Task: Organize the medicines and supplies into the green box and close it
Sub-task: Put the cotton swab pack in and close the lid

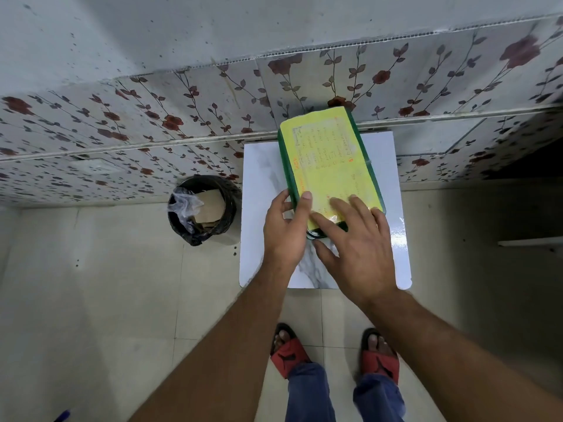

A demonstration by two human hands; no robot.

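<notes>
The green box (288, 166) lies on a small white marble-patterned table (262, 190), its lid down. A yellow handwritten label (329, 159) covers the lid. My left hand (285, 233) grips the box's near left corner, thumb on the label and fingers at the side. My right hand (356, 248) rests flat on the near end of the lid, fingers spread across the label. No medicines or supplies show outside the box; its contents are hidden.
A black waste bin (202, 208) with plastic and cardboard in it stands on the floor left of the table. A floral-tiled wall (152, 123) rises behind the table. My feet in red sandals (289, 351) stand on the tiled floor below.
</notes>
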